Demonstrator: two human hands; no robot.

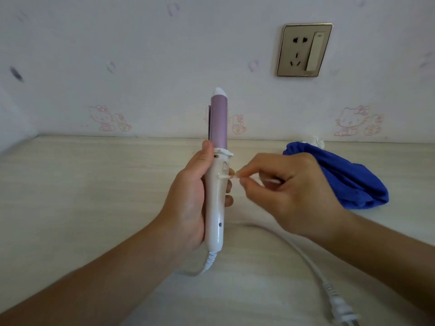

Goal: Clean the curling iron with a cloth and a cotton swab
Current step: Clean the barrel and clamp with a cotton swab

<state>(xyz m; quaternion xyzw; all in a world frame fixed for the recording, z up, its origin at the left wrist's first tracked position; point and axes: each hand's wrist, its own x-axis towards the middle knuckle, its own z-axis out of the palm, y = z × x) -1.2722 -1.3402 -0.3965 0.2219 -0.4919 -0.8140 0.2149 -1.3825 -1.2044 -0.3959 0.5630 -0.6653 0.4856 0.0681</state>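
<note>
While left hand [188,196] grips curling iron [215,196], right hand [289,191] pinches cotton swab [227,176].

The iron [215,184] stands upright in my left hand [188,196], over the middle of the table [94,184], barrel up and handle in my palm. My right hand [289,191] is just right of it and pinches the swab [226,176], which lies level between us, its tip touching the right side of the handle. The cloth [341,177] lies on the table behind and right of my right hand, near the wall. The cord [294,245] leaves the iron's bottom end and runs right along the table, under my right forearm, to the plug [341,309] at the near right. The socket [304,50] sits on the wall, above the cloth and right of the iron's tip.
</note>
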